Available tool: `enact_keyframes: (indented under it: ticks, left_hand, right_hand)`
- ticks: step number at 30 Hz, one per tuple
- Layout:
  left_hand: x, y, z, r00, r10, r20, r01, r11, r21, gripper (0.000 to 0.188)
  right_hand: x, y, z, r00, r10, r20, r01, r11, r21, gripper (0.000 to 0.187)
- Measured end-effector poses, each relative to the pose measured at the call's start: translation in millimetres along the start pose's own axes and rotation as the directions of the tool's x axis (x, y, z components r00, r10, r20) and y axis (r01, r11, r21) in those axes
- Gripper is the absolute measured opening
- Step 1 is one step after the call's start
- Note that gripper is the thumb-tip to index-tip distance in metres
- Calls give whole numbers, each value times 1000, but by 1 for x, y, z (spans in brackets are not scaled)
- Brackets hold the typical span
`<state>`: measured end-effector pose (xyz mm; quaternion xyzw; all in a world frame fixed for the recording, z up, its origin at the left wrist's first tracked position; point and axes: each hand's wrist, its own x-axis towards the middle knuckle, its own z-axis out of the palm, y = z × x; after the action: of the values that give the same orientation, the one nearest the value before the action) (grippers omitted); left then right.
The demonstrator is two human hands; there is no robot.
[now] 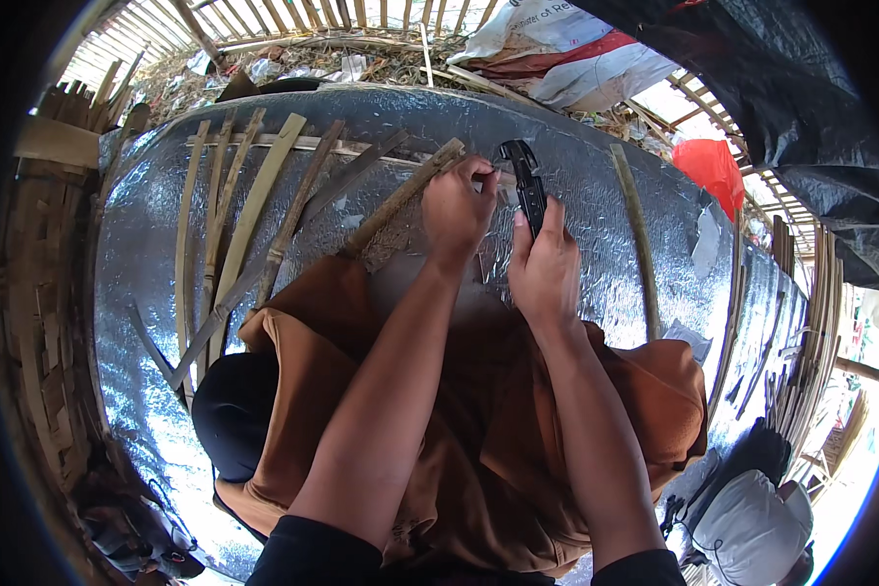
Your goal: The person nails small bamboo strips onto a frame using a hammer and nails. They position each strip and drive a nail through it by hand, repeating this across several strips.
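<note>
My right hand (545, 269) grips the handle of a short black hammer (526, 181), its head pointing up and away from me. Just left of the hammer, my left hand (456, 210) is closed in a pinch. Whatever sits between those fingertips is too small to make out. Beside my left hand lies a brown bamboo stick (400, 200), slanting down toward my lap. A thin bamboo strip (361, 149) runs crosswise behind it, passing partly behind my left hand. Brown cloth (479, 430) covers my lap.
Several bamboo strips (254, 205) lie on the silver foil sheet (596, 195) to the left. One more bamboo strip (637, 234) lies to the right. Beyond the sheet are a white sack (557, 54) and a red plastic bag (710, 174). A grey-white bag (752, 523) sits at the lower right.
</note>
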<state>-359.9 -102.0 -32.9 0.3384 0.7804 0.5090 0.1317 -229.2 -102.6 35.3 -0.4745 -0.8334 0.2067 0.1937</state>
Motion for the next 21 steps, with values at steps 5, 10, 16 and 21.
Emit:
enact_keyframes:
  ticks: [5,10,16,21]
  left_hand:
    - [-3,0,-2,999,9,-37,-8,999,33,16]
    - [-3,-1,0,999,24,-24,-23,1000,19,17]
    - [-2,-3,2,1000,11,-17,-10,999,40,17]
    - [-2,-6,2,1000,17,-26,-18,1000,-18,17]
  right_hand:
    - [0,2,2,996,10,90,-9,1000,-10,33]
    - [3,5,3,999,-44,-1,44,998,51,34]
    - [4,3,2,992,-68,-109,74,996,43,35]
    - [3,2,0,995,48,83,-45,998,-33,36]
